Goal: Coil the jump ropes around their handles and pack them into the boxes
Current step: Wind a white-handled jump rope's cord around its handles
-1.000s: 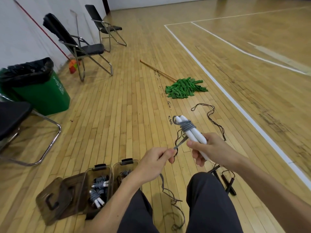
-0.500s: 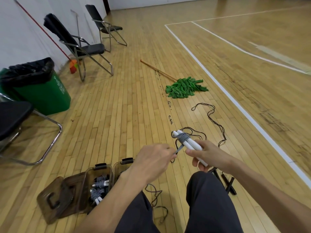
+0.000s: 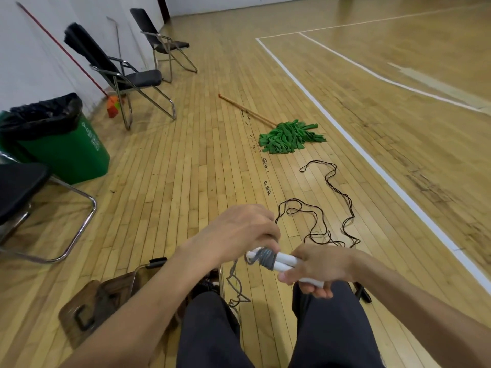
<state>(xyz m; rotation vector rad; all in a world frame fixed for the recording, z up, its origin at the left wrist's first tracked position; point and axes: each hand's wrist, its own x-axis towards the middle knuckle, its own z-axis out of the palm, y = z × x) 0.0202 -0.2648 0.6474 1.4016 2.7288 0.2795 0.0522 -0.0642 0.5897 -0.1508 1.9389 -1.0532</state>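
Note:
My right hand [image 3: 317, 269] grips the two white handles [image 3: 285, 262] of a jump rope, held side by side and pointing left. Several turns of grey rope [image 3: 266, 258] are wound round their left end. My left hand [image 3: 241, 232] sits over that end with its fingers curled down on the grey rope, whose loose tail [image 3: 235, 288] hangs to the floor between my knees. The brown plastic boxes [image 3: 117, 290] stand at my lower left, mostly hidden behind my left forearm. A black jump rope [image 3: 322, 224] lies uncoiled on the floor ahead, its black handles [image 3: 362, 293] by my right knee.
A brown box lid [image 3: 85, 312] lies left of the boxes. A green mop [image 3: 289, 136] lies on the floor ahead. Folding chairs [image 3: 127, 78] stand along the left wall, a chair frame [image 3: 66, 235] and a green bin [image 3: 61, 144] at my left.
Both hands have dropped lower, the handles now lying level instead of tilted up. My left hand has carried the grey rope over the handle ends, and the hanging tail is shorter.

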